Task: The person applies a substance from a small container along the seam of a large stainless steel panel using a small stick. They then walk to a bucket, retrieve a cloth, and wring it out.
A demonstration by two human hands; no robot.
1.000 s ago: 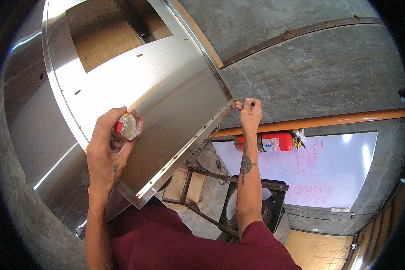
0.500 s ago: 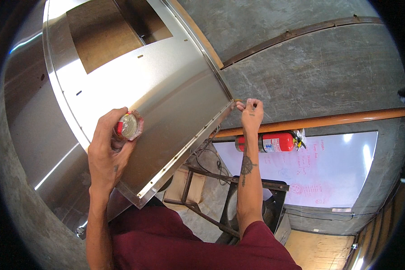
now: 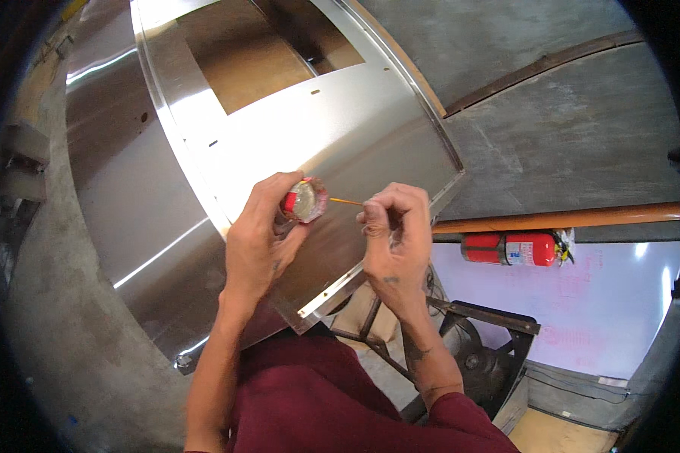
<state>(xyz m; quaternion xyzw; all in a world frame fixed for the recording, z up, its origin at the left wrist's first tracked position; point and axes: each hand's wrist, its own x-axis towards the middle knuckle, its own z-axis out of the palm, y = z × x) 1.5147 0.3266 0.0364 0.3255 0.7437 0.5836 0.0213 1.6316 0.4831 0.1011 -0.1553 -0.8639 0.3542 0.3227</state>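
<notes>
My left hand (image 3: pixel 261 238) is wrapped round a small round container (image 3: pixel 304 201) with a silvery round end and red on its side. Clear plastic seems to cover it. Between the fingertips of my right hand (image 3: pixel 397 238) is a thin orange-yellow stick (image 3: pixel 346 201), pinched and pointing at the container. The stick's far tip lies close to the container's edge; I cannot tell whether they touch. Beneath both hands is a shiny sheet-metal panel (image 3: pixel 385 128) with a rectangular cutout, small slots and a folded flange (image 3: pixel 332 291) along its near edge.
A red fire extinguisher (image 3: pixel 517 249) lies to the right beside an orange pipe (image 3: pixel 551 219) and a whiteboard (image 3: pixel 491 287) with faint red writing. A dark metal frame with a round part (image 3: pixel 472 359) stands below my right forearm. Grey concrete (image 3: pixel 113 347) shows at left.
My right hand has come from the panel's right corner back towards the container, with the stick in its fingers. My left hand still holds the container. The view has shifted, moving the scene rightward.
</notes>
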